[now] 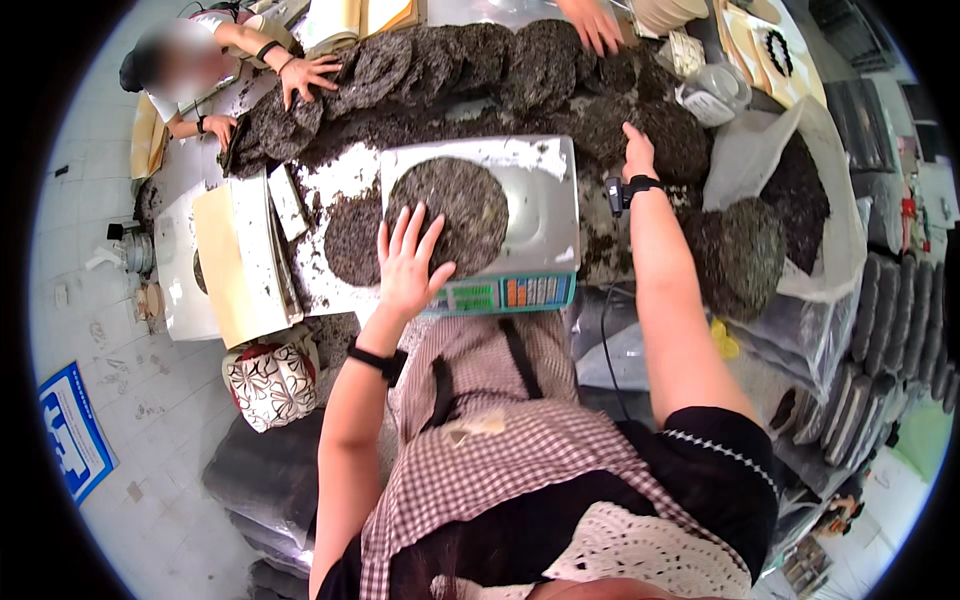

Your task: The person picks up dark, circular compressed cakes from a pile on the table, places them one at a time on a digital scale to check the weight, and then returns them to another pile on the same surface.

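Observation:
A round, dark cake that looks like dried seaweed [470, 200] lies on the metal pan of a scale [535, 190]. My left hand [408, 265] rests flat on its lower left part, fingers spread. Another dark cake [352, 240] sits under the left edge of the pan, beside that hand. To the right of the scale, my right hand [638, 158] is at the edge of a dark cake [675, 135]; its thumb side shows, the other fingers are mostly hidden, and it appears closed on that edge.
A row of overlapping dark cakes [430, 65] runs along the far side. A co-worker's hands [305, 78] touch its left end; another person's hand [592, 25] reaches its right. An open plastic bag [840, 200], a clear jar [715, 92] and brown folders [225, 265] flank the scale.

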Demonstrator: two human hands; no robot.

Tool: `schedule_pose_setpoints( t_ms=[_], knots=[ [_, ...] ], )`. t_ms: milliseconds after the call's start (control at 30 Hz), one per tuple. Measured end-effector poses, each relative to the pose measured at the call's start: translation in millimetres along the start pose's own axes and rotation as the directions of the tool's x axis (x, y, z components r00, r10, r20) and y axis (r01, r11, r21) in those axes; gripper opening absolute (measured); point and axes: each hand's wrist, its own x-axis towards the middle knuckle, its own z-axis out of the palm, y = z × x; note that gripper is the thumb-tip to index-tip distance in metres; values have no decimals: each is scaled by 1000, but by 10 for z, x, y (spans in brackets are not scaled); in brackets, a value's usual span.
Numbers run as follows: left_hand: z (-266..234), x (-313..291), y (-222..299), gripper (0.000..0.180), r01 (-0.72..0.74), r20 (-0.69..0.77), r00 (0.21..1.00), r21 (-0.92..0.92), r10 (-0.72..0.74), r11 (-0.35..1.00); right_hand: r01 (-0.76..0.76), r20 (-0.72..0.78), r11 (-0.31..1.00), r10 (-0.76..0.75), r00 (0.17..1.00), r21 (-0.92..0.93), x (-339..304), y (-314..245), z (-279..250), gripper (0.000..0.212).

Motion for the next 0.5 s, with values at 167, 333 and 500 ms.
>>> schedule_pose_setpoints(
  t_ms=[167, 333, 500],
  knots=[
    [20, 95, 102, 73, 43, 42, 998, 14, -44, 999, 191, 44, 522, -281, 959, -831, 630, 546, 206, 47],
    [32, -23, 116, 74, 79, 53, 995, 32, -81, 996, 215, 20, 917, -221, 975, -337, 427, 480, 111, 46],
    [-10, 18, 136, 71, 74, 25, 997, 10, -75, 997, 505, 172, 859, -486, 857, -86, 243, 27, -122, 31]
  ],
)
